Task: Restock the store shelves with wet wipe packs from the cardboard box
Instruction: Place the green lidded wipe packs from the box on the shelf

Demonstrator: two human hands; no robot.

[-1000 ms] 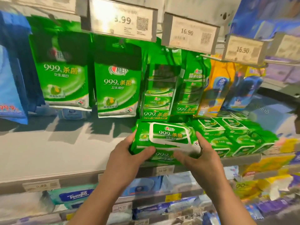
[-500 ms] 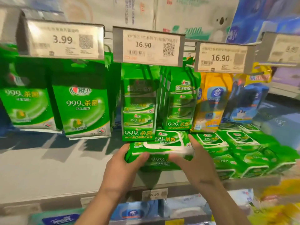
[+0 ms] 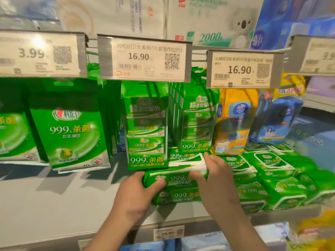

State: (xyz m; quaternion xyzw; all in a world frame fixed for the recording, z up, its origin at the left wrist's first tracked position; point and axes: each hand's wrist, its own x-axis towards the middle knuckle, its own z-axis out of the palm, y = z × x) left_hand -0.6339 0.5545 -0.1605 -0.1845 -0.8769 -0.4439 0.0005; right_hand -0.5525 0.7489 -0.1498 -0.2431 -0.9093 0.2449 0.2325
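Both hands clasp one green wipe pack (image 3: 178,178) atop another near the shelf (image 3: 54,205) front edge: left hand (image 3: 135,197) fingers curled round its left end, right hand (image 3: 216,180) seemingly gripping its right end, wrists raised forward.

The shelf (image 3: 54,205) in front of me is a pale, flat board with a grey front rail carrying a 19.90 price tag (image 3: 168,232). Directly on it, at the middle, lies a green wet wipe pack (image 3: 179,196), and I am setting another pack (image 3: 174,176) on top of that one. To the right, more green packs (image 3: 272,178) sit in stacked rows reaching the shelf's front edge, while the left part shows bare board.
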